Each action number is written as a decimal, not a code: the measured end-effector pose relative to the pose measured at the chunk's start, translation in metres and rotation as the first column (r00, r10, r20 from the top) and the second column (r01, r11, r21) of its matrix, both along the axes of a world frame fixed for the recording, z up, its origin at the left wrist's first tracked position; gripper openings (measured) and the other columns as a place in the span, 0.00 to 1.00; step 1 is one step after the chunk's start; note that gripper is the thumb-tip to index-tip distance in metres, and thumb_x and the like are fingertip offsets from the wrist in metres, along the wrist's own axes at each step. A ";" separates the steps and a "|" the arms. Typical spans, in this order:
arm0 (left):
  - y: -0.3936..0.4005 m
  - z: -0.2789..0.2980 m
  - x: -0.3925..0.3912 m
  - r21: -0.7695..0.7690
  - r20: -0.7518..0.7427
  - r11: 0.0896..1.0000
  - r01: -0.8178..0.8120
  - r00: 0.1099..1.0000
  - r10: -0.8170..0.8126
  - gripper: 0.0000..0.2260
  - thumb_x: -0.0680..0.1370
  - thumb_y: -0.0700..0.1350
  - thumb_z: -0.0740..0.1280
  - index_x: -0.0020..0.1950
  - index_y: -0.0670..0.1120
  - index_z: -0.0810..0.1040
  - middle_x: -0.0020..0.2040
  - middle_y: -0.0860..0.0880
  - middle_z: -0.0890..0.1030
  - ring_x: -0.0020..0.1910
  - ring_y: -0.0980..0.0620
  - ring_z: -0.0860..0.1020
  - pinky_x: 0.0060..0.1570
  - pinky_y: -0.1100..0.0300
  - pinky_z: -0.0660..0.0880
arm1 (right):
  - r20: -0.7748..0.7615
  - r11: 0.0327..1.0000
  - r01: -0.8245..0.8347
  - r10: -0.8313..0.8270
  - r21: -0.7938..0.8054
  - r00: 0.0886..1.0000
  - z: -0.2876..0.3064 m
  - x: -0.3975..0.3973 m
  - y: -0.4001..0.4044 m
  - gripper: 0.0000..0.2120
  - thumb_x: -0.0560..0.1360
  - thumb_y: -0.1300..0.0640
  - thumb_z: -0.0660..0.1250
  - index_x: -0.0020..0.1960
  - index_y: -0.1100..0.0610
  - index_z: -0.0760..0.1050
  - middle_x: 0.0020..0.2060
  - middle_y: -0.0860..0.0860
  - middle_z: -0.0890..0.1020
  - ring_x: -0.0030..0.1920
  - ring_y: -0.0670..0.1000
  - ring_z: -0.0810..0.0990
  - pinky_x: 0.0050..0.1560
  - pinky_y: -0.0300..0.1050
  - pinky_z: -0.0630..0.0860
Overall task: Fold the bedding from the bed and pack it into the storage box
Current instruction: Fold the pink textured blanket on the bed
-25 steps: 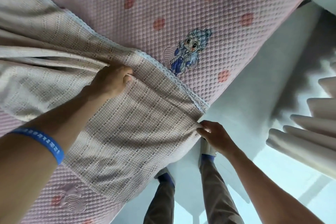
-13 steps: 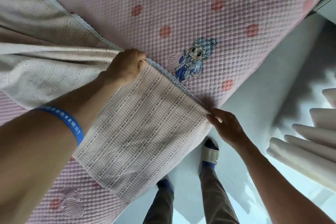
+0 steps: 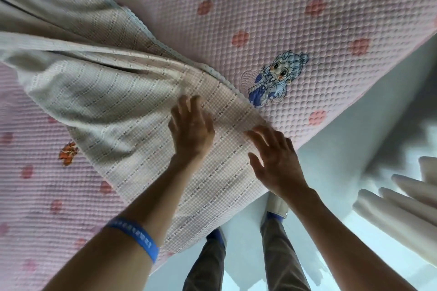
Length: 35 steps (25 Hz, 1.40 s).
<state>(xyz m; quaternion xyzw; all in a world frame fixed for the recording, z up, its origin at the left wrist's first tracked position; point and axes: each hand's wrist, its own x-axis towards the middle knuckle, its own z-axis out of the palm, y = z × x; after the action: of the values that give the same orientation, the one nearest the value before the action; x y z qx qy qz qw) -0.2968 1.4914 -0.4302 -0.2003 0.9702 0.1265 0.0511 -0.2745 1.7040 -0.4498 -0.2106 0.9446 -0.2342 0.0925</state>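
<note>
A beige checked blanket (image 3: 113, 106) with a lace edge lies partly folded on the bed, its near corner at the bed's edge. The bed has a pink quilted mattress cover (image 3: 272, 19) printed with cartoon figures and red dots. My left hand (image 3: 191, 127) lies flat on the blanket's folded layer, fingers straight and spread. My right hand (image 3: 274, 158) rests beside it near the blanket's corner, fingers also straight. Neither hand grips the cloth. No storage box is in view.
The bed's edge runs diagonally from lower left to upper right. Beyond it is pale floor (image 3: 354, 149), with my legs (image 3: 279, 255) and slippers below. Cream curtain folds (image 3: 402, 208) hang at the right.
Both hands have let go of the blanket edge they were pinching. They now lie flat on the folded layer, closer together.
</note>
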 end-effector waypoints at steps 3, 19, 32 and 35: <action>0.022 -0.010 0.109 0.099 0.230 0.979 0.179 0.953 -0.197 0.27 0.81 0.54 0.56 0.79 0.51 0.58 0.80 0.44 0.54 0.78 0.41 0.53 0.70 0.35 0.58 | 0.080 0.979 -0.056 0.041 0.198 0.996 -0.009 0.000 -0.019 0.29 0.70 0.58 0.72 0.71 0.53 0.71 0.73 0.54 0.69 0.69 0.61 0.69 0.62 0.59 0.71; -0.153 0.325 0.256 0.206 -0.156 0.870 -0.448 0.862 0.482 0.32 0.77 0.61 0.51 0.80 0.55 0.50 0.79 0.49 0.59 0.78 0.49 0.55 0.73 0.44 0.61 | -0.038 0.925 -0.366 0.364 -0.101 0.930 0.381 0.084 -0.243 0.29 0.76 0.53 0.67 0.74 0.55 0.64 0.75 0.54 0.65 0.72 0.57 0.66 0.67 0.55 0.68; -0.447 0.507 0.697 0.114 -0.321 0.789 -0.604 0.729 0.604 0.31 0.77 0.64 0.46 0.79 0.60 0.41 0.81 0.52 0.45 0.79 0.48 0.45 0.77 0.44 0.46 | -0.151 0.700 -0.627 0.618 -0.343 0.772 0.537 0.513 -0.611 0.27 0.76 0.55 0.69 0.73 0.54 0.65 0.73 0.50 0.67 0.70 0.54 0.68 0.65 0.47 0.69; -0.511 0.511 0.729 0.121 -0.321 0.810 -0.574 0.749 0.579 0.33 0.74 0.71 0.38 0.77 0.62 0.39 0.80 0.53 0.43 0.79 0.48 0.44 0.77 0.44 0.44 | -0.113 0.732 -0.605 0.603 -0.314 0.789 0.531 0.554 -0.678 0.28 0.77 0.50 0.68 0.74 0.52 0.63 0.74 0.50 0.67 0.71 0.54 0.68 0.66 0.49 0.70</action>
<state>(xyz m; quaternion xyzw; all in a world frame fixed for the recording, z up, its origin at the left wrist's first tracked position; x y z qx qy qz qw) 0.4322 0.9807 0.0811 -0.4640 0.8535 0.1760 -0.1588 0.2793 1.0256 0.0812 -0.5186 0.7713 -0.3473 0.1246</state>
